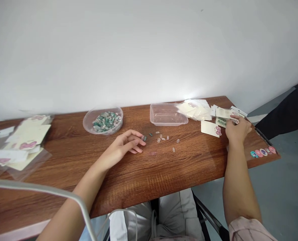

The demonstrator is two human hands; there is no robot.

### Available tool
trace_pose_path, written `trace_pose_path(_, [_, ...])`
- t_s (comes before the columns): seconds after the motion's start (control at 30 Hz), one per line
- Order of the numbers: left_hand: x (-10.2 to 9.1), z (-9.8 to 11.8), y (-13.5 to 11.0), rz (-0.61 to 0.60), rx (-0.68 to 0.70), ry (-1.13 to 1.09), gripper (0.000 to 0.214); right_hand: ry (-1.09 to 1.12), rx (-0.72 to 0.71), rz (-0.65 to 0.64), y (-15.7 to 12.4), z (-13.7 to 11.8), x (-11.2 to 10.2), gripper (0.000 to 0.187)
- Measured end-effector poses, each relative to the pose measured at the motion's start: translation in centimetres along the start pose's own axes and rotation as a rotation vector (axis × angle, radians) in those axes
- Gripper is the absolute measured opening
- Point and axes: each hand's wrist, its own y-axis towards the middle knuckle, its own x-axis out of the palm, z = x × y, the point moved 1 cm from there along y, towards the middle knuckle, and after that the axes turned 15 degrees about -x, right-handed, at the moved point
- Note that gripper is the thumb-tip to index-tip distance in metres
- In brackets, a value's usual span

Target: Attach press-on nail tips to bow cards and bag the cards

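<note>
My left hand (125, 145) rests on the wooden table (139, 170), fingers stretched out and slightly curled, holding nothing. Its fingertips lie beside several small loose pieces (161, 138), some clear and some dark green. My right hand (236, 129) reaches to the far right of the table. Its fingers are closed on a small card with green pieces (223, 121), at the edge of a pile of cream cards (225, 113). A cream card with a pink bow (210, 129) lies just left of that hand.
A round clear bowl of green and clear pieces (103, 120) stands at the back. A clear rectangular tub (167, 114) sits right of it, next to clear bags (195, 108). Cards and bags (20, 142) lie at the left. Stickers (263, 152) mark the right corner.
</note>
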Motion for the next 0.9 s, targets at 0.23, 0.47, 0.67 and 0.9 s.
trace_pose_path(0.23, [0.0,-0.2,0.2,-0.003,0.067,0.023,0.035,-0.081,-0.019,-0.036,-3.6,-1.7,-1.6,0.032])
trace_pose_path(0.47, [0.5,-0.4,0.6,0.013,0.041,0.031,0.034,-0.18,-0.112,-0.151,-8.2,-4.2,-2.5,0.091])
trace_pose_path(0.67, [1.1,-0.4,0.8,0.034,0.015,0.053,0.031,-0.167,-0.091,-0.233,-7.2,-6.4,-1.5,0.102])
trace_pose_path(0.9, [0.9,-0.4,0.9,0.07,0.032,0.059,0.029,-0.013,-0.113,-0.278,-7.3,-3.7,-1.0,0.101])
